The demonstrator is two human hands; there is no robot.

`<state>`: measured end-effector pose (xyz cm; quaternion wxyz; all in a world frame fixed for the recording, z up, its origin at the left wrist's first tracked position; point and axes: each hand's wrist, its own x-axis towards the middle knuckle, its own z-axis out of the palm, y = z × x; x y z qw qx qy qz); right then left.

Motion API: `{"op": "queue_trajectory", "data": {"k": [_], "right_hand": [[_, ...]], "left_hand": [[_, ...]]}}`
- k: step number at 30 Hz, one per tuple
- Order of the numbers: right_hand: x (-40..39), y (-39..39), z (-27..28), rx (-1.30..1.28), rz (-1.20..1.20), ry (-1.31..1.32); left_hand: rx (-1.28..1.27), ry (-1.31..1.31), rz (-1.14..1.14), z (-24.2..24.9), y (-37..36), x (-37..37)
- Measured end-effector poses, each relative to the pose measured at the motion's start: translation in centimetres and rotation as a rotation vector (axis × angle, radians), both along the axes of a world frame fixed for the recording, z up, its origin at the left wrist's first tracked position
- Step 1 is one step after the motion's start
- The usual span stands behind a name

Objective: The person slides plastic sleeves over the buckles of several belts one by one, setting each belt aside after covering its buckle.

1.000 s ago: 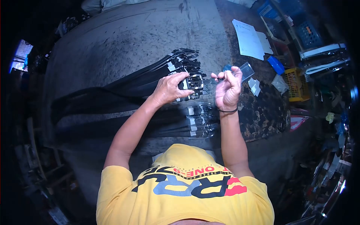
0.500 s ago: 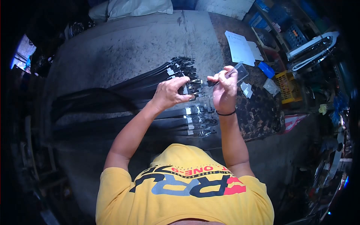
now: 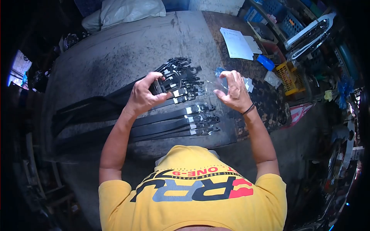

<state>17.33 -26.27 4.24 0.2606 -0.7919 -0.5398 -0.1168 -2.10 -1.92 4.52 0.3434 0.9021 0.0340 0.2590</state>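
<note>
My left hand is closed around the black end of a belt, thumb and fingers pinching it over the pile. To the right, my right hand curls its fingers and thumb around a clear plastic piece, which is see-through and partly blurred. Between the hands lies a bundle of black belts with dark buckles and white tags at their right ends. Nearer my body, another row of black belts lies flat, its buckle ends wrapped in clear plastic.
The worn grey table has a dark stained board on its right side. Papers, a blue object, a small clear packet and a yellow basket are at the right. White sacks lie at the far edge.
My left hand has moved left, away from the buckle ends, with a black belt end in it. My right hand has turned, and the clear plastic piece has swung to its left side.
</note>
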Motion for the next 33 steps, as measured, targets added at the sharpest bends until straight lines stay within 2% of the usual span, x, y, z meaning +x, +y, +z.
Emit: {"op": "queue_trajectory", "data": {"k": [2, 4, 6, 8, 15, 25, 33], "right_hand": [[-0.5, 0.4, 0.3, -0.010, 0.041, 0.006], [-1.5, 1.2, 0.5, -0.072, 0.060, 0.023], [-2.5, 2.3, 0.5, -0.056, 0.100, 0.035], [-3.3, 3.3, 0.5, -0.087, 0.155, 0.014], [-4.7, 5.2, 1.0, -0.164, 0.206, -0.046], [-5.0, 5.3, 1.2, -0.172, 0.229, -0.086], [-5.3, 5.1, 1.7, -0.176, 0.200, -0.102]], "left_hand": [[-0.480, 0.078, 0.043, -1.1, 0.4, 0.3], [-0.541, 0.019, -0.009, -1.0, -0.4, 0.9], [-0.492, -0.007, -0.071, -1.1, -1.1, 1.1], [-0.816, 0.039, -0.173, -1.7, -1.6, 1.7], [-0.843, 0.160, -0.264, -1.4, -1.3, 1.3], [-0.861, 0.148, -0.267, -1.7, -1.7, 1.3], [-0.809, 0.160, -0.138, -1.2, -2.7, 1.7]]}}
